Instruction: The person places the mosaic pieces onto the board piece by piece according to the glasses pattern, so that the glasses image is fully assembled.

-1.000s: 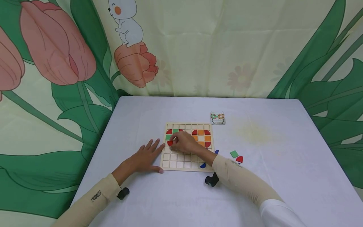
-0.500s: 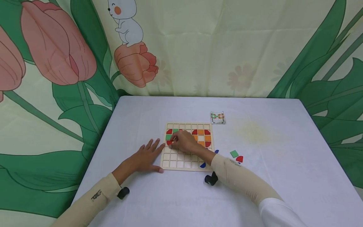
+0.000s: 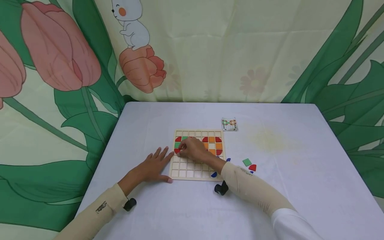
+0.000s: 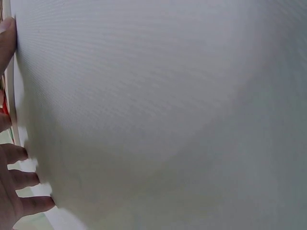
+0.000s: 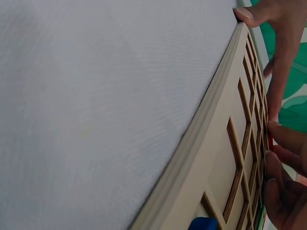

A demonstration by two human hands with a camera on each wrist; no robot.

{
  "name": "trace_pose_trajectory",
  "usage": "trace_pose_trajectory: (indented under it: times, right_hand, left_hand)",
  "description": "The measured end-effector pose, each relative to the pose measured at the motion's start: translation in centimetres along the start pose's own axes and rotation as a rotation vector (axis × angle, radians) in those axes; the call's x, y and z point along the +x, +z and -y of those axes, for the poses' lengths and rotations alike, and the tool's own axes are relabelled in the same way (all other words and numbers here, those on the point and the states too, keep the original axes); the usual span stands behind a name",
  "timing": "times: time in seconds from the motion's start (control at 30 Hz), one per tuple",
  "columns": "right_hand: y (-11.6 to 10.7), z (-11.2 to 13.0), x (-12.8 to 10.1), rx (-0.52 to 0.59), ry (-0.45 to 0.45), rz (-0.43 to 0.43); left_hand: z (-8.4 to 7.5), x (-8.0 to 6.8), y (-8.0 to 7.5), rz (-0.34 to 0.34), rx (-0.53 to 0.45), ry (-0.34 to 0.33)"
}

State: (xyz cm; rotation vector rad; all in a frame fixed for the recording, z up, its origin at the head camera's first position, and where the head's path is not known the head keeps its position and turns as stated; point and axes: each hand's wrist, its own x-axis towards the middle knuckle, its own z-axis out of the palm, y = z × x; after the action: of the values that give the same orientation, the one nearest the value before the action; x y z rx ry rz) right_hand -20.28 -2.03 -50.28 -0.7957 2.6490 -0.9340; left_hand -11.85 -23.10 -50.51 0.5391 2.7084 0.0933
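A wooden grid board (image 3: pixel 192 178) lies on the table, its upper cells holding red, green and orange tiles. Over its left part, my right hand (image 3: pixel 193 149) pinches a red rounded tile (image 3: pixel 176 151) at the leftmost column. In the right wrist view a sliver of red tile (image 5: pixel 270 141) shows between those fingertips; the rest is hidden. My left hand (image 3: pixel 152 169) lies spread on the table, its index finger and thumb at the board's left edge. The left wrist view shows its spread fingers (image 4: pixel 29 204). My right hand hides several middle cells.
Right of the board lie a green square tile (image 3: pixel 247 162), a red tile (image 3: pixel 253 167) and blue pieces, one (image 3: pixel 228 160) by the edge. Another blue piece (image 3: pixel 214 174) rests on the board's lower right. A small pattern card (image 3: pixel 229 124) lies behind the board.
The right hand has shifted slightly left, and the red tile has moved left with it into the leftmost column. The left hand stays in place.
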Motion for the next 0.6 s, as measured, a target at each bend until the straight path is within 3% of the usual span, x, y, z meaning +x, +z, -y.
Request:
trace_pose_trajectory:
  times: [0.6]
  right_hand:
    - [-1.4,0.4,-1.3,-0.015,0.016,0.04]
  left_hand:
    - [-0.1,-0.2,-0.1,-0.01,-0.009,0.009]
